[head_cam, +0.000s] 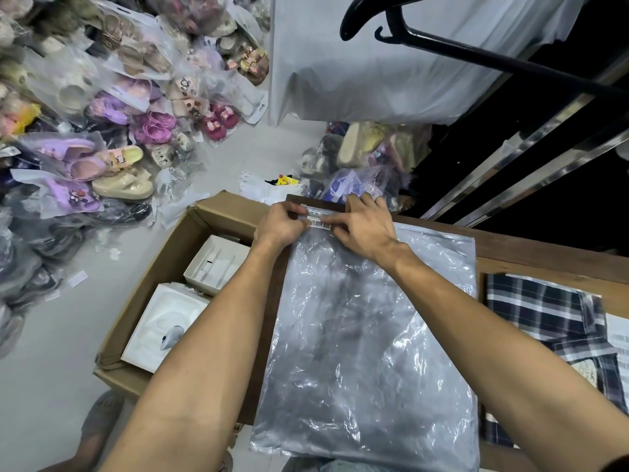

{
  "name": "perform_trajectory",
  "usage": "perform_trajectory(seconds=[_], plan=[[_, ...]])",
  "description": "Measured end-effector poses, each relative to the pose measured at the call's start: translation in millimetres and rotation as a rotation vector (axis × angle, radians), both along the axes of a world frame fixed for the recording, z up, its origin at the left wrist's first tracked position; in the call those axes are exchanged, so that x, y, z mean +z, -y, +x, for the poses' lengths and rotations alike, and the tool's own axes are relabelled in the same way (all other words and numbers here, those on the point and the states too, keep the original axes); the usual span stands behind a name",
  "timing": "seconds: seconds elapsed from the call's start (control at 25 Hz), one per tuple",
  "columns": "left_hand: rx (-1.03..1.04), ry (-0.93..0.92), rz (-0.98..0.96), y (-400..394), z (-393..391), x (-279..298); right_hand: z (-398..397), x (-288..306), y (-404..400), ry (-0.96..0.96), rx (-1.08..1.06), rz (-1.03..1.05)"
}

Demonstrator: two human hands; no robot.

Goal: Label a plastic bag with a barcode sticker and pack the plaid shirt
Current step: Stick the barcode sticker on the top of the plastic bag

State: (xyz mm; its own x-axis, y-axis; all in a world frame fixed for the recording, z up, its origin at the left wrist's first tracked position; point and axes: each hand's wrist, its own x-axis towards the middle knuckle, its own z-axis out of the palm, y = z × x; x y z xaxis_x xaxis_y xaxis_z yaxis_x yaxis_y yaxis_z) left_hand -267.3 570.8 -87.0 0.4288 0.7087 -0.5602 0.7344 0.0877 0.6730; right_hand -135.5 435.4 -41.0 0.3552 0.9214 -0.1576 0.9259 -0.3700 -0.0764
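A clear plastic bag point(367, 335) lies flat on the brown wooden table point(531, 253). Near its far top edge sits a white barcode sticker point(319, 222). My left hand point(280, 226) pinches the sticker's left end. My right hand point(366, 226) presses fingertips on its right end against the bag. The plaid shirt point(551, 315), dark blue and white, lies folded on the table to the right of the bag, apart from both hands.
An open cardboard box point(160, 277) with white boxes inside stands left of the table. Bagged slippers and sandals point(112, 131) are piled on the floor at the left and far side. A black hanger point(391, 22) and metal rails point(531, 172) are at the upper right.
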Motion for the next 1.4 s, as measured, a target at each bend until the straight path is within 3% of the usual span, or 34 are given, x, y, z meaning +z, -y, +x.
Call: perform_trajectory(seconds=[0.72, 1.12, 1.4], plan=[[0.002, 0.035, -0.024, -1, 1, -1, -23, -21, 30, 0.157, -0.055, 0.132], [0.002, 0.139, -0.098, -2, 1, 9, -23, -12, -6, 0.052, 0.049, 0.015], [-0.077, 0.089, -0.112, -4, 0, 15, -36, -21, -6, 0.198, 0.072, 0.071]])
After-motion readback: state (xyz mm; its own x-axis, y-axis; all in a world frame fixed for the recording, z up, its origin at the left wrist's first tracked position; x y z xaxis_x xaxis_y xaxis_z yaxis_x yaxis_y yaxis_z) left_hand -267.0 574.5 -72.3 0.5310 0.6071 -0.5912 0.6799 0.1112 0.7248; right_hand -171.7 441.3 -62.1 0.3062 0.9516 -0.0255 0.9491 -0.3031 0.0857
